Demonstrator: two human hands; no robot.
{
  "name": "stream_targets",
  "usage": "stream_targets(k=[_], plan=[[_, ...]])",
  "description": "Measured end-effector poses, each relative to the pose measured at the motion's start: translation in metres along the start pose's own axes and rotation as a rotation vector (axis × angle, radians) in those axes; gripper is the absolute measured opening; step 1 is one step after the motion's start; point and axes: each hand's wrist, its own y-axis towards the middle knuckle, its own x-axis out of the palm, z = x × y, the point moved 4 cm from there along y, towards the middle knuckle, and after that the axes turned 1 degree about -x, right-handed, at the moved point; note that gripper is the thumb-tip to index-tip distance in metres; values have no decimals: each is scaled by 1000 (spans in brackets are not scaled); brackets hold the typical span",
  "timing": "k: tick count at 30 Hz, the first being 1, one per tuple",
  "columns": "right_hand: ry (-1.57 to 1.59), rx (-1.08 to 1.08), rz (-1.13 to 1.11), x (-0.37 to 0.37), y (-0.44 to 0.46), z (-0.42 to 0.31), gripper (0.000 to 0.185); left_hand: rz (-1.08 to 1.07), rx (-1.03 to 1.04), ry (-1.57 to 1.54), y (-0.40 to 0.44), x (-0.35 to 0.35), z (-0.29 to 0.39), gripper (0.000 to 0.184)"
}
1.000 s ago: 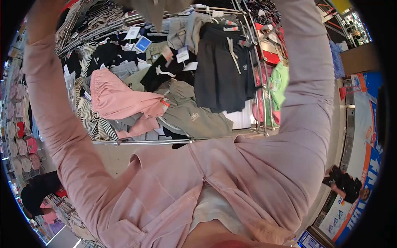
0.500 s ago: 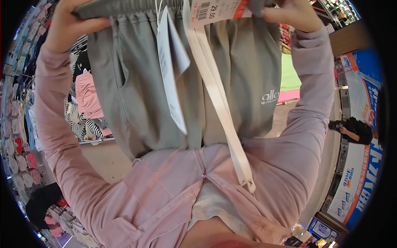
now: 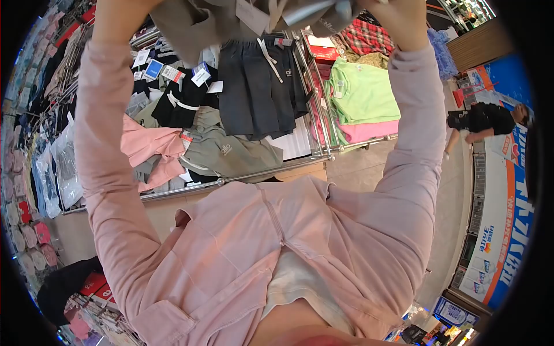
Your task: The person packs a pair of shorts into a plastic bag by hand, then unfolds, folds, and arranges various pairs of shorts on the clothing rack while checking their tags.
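A grey-green garment (image 3: 199,26) with hanging paper tags is held up at the top edge, stretched between my two hands and partly out of view. My left hand (image 3: 124,16) is at its left side, its fingertips cut off by the frame. At the other side, my right hand (image 3: 404,22) has its fingers closed on the cloth. Below lie dark drawstring shorts (image 3: 254,92), pink shorts (image 3: 151,144), a grey-green garment with a white logo (image 3: 222,144) and a black item with a white cord (image 3: 173,106).
Metal rails (image 3: 259,173) edge the clothing display. Green shirts (image 3: 363,92) are stacked on pink cloth beyond a divider. A person in black (image 3: 490,119) is at the right, near a blue and orange banner (image 3: 499,230). More clothes hang at the far left.
The grey-green garment has risen from in front of my chest to the top edge, with my hands around it. The display and green shirts have shifted left in view.
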Motion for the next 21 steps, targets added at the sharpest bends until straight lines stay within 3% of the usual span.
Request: stream_targets(k=[1,3,5,8,13,15,16,18,21], plan=[[-256,-78,-38,-1,-8,-3,67,0,-6,0,-13,1,-5,16],[-356,-134,-76,0,-27,-11,73,-148,-128,95,-43,4,-15,25],[-118,0,-158,6,-60,9,26,-232,-54,97,-67,11,-8,23],[199,101,-330,1,-81,8,30,-271,-228,-133,-90,6,3,25],[529,316,-335,15,-87,23,31,-382,-363,-321,-87,8,-7,29],[619,457,-344,40,-91,57,32,-456,-446,-363,-84,34,-39,32],[732,647,-419,64,-99,80,33,-496,-427,-264,-90,51,-74,32],[692,746,-475,115,-124,146,40,-530,-707,-329,-111,91,-143,32],[725,849,-503,209,-171,251,36,-424,-911,-456,-160,166,-274,37]])
